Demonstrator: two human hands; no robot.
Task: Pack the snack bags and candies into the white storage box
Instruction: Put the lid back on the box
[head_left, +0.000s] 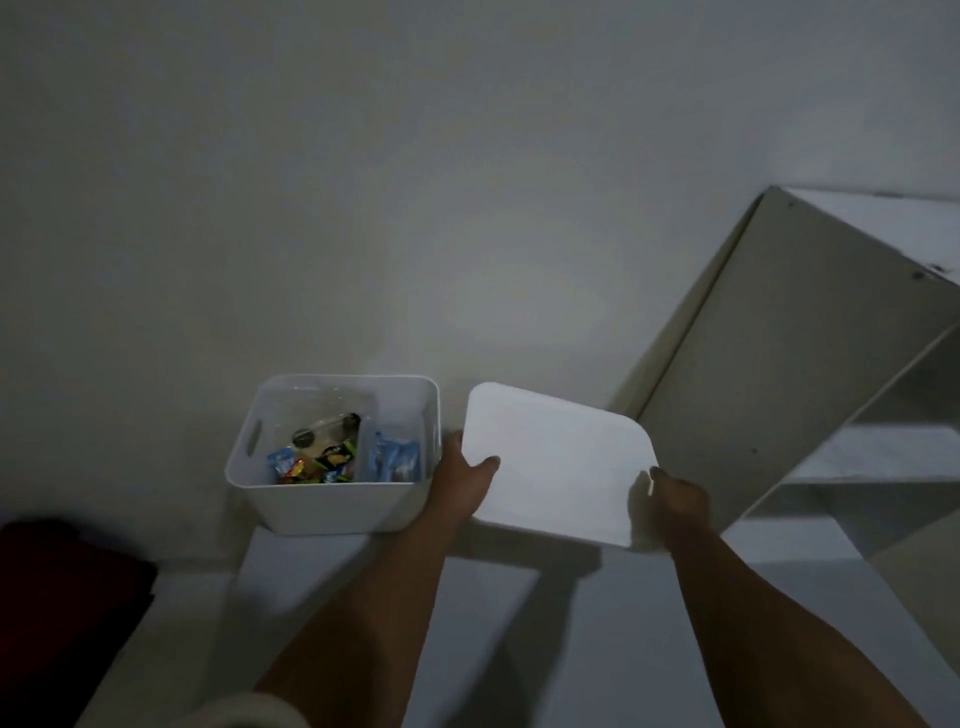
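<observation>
Already lifted, the white lid (558, 462) hung between our two hands just to the 3 o'clock side of the white storage box (332, 506), clear of its rim. Our left hand (462, 480) held the lid's near-left edge, thumb on top and fingers wrapped beneath; our right hand (675, 501) pinched the near-right corner the same way. Both grips were closed on the lid.

The box sat open on the pale desk (519, 649), pushed close to the wall at 12 o'clock. Inside lay the snack bags (332, 457), bright wrappers in yellow, green and orange heaped low at the centre, with a clear packet (324, 431) leaning over them toward 12 o'clock and blue candies (397, 460) stacked against the wall at 3 o'clock. The contents looked to sit below the rim.

We judged the risks small but real. The lid tilted down toward us, so it could have landed skewed and caught one corner on the rim. The clear packet stood tallest and might have been trapped under the lid. The box's near side seemed to overhang the desk edge, and a firm press there could have tipped it. Dim light made the edges hard to read.

A white shelf unit (810, 374) stood at 3 o'clock, a dark red cloth (67, 597) at 8 o'clock.
</observation>
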